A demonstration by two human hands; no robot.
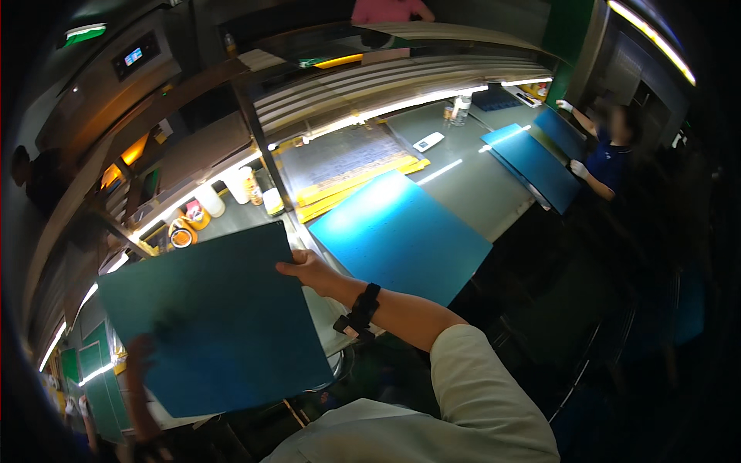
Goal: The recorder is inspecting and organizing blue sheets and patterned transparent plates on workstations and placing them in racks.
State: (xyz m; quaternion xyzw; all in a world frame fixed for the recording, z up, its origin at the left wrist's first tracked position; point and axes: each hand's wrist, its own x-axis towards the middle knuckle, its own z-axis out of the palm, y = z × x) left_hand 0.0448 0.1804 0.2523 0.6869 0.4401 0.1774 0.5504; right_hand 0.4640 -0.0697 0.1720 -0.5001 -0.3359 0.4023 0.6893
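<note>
A large dark blue-green flat panel is held up at a tilt in front of me. My right hand grips its right edge near the upper corner, thumb on the face and fingers partly hidden behind. At the lower left edge, my left hand is closed on the panel; it is dim and blurred. A second panel, bright blue, lies on the bench to the right of the held one, small specks on its lit surface. A black strap with a small device sits on my right wrist.
Behind the blue panel lies a yellow-edged stack; a white handheld device is beside it. Tape rolls and bottles stand along the back left under a lit shelf. At the far right, a gloved co-worker handles blue panels.
</note>
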